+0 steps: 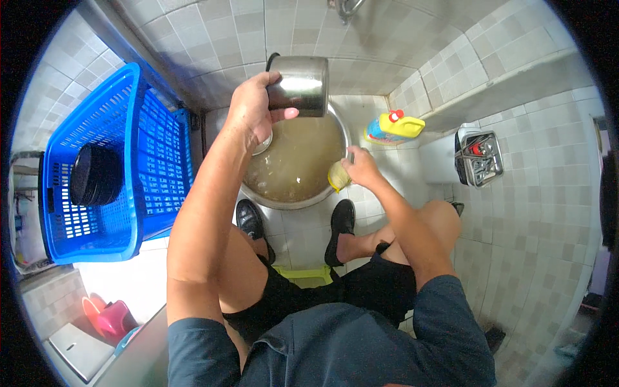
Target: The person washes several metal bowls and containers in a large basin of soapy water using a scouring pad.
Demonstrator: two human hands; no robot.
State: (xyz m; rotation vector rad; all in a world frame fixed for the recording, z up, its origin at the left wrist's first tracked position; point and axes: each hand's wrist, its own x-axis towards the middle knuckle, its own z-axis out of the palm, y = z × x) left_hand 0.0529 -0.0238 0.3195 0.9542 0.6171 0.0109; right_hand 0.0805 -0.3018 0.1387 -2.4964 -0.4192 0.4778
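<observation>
My left hand (pixel 256 104) grips a cylindrical stainless steel pot (pixel 302 80) with a dark rim, tipped on its side above a wide metal basin (pixel 290 205). Murky brownish water (pixel 300 150) fills much of the basin. In my right hand (pixel 360 167) is a yellowish scrubbing sponge (pixel 339 177), held at the basin's right rim, apart from the pot. Part of a round metal object (pixel 263 146) shows at the basin's left side, mostly covered by my left wrist.
A blue plastic basket (pixel 133 193) holding a stack of black bowls (pixel 96 175) stands at left. A yellow detergent bottle (pixel 394 127) is right of the basin. Farther right, a metal tray (pixel 498 159) with utensils tops a white container (pixel 435 157). A faucet (pixel 346 12) projects from the tiled wall.
</observation>
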